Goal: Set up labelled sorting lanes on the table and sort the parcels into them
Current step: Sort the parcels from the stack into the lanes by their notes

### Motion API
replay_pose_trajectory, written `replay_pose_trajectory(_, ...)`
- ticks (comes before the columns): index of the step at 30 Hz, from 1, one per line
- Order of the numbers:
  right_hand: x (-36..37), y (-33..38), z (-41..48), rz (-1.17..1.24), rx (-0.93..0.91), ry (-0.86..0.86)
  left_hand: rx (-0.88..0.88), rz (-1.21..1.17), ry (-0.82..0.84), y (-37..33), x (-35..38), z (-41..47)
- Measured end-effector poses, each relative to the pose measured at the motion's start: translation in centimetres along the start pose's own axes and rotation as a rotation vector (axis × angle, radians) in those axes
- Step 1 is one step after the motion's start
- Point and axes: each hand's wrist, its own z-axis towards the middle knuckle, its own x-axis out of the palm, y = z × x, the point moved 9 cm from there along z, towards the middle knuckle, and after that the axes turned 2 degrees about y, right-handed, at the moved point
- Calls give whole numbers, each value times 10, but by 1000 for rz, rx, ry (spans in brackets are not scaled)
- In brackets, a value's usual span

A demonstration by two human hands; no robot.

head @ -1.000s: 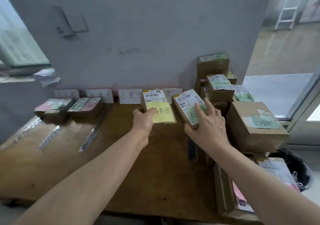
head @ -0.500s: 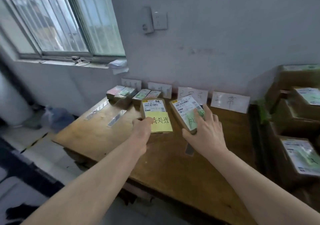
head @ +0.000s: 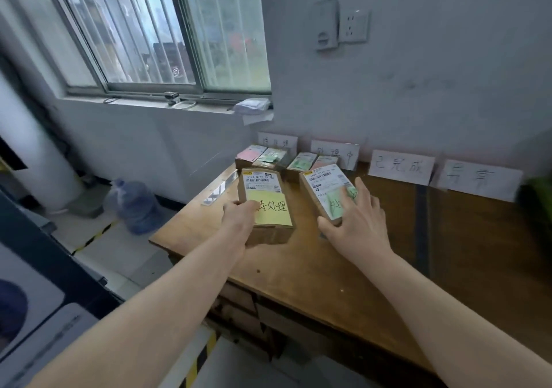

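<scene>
Two parcels are in hand at once, one per grip. The left hand (head: 239,219) has its fingers curled round the near left corner of the yellow-note parcel (head: 263,183), thumb pressed on the note, so that grip is clamped on the box. The right hand (head: 355,226) lies over the green-note parcel (head: 324,184) with fingers fanned across its top and the thumb hooked at the near edge, pinching the box between them. Both boxes look raised a little off the counter (head: 358,271), the right one tilted, though the gap beneath is hard to make out.

What the next move turns on lies ahead of both grips. Four lane signs lean on the wall. The first sign (head: 277,142) stands ahead and slightly right of the left grip, the second sign (head: 336,154) almost straight ahead of the right grip, and the other two are well off to its right. Sorted parcels (head: 301,160) sit before the first two signs, just beyond the held boxes' far ends.

The yellow-note parcel's long axis points straight away from its grip toward the wall, while the green-note parcel's runs ahead and leftward. Judging by the notes, yellow seems to match the first sign, whose writing is too blurred to be sure, and green the second. Each hand is then the nearer one for its own lane, so a short push forward, arms uncrossed, should serve.
</scene>
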Motion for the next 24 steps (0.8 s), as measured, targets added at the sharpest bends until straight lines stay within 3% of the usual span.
replay_pose_trajectory(15,103,62,107,-14,35,100,-57,-24,-66,-13,-71,124)
replay_pose_trajectory(24,181,58,188,-14,212,244,-104,79,-80,-35,-78,226)
